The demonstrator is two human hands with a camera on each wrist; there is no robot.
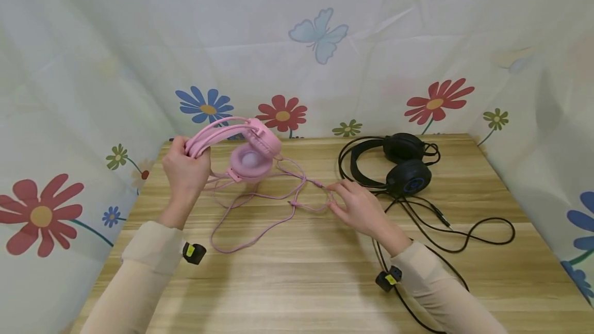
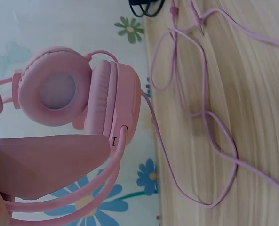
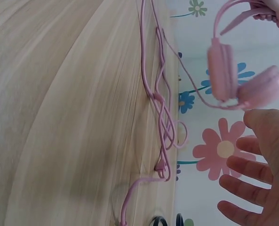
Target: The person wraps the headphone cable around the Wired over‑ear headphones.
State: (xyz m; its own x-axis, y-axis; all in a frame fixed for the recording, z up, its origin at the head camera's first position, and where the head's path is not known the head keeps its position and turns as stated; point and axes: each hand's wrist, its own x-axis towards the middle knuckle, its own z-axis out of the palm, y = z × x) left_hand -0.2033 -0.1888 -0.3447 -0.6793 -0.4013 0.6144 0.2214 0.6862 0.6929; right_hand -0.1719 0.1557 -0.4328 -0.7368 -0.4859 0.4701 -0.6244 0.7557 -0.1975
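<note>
My left hand (image 1: pixel 187 171) grips the pink headphones (image 1: pixel 251 161) by the headband and holds them up over the left part of the table. Both round ear cups show in the left wrist view, with the padded headband (image 2: pixel 50 162) in front of the camera. From the cups a thin pink cable (image 1: pixel 250 243) runs down and lies in loose loops on the wood. Beside its right-hand loop is my right hand (image 1: pixel 359 210), fingertips close to the cable. In the right wrist view the fingers of that hand (image 3: pixel 252 169) are spread and hold nothing.
Black headphones (image 1: pixel 408 179) lie at the back right of the wooden table (image 1: pixel 278 293). Their black cable (image 1: pixel 468 244) curls to the right, and a strand passes under my right forearm. A flowered cloth (image 1: pixel 223 40) hangs around the back and sides.
</note>
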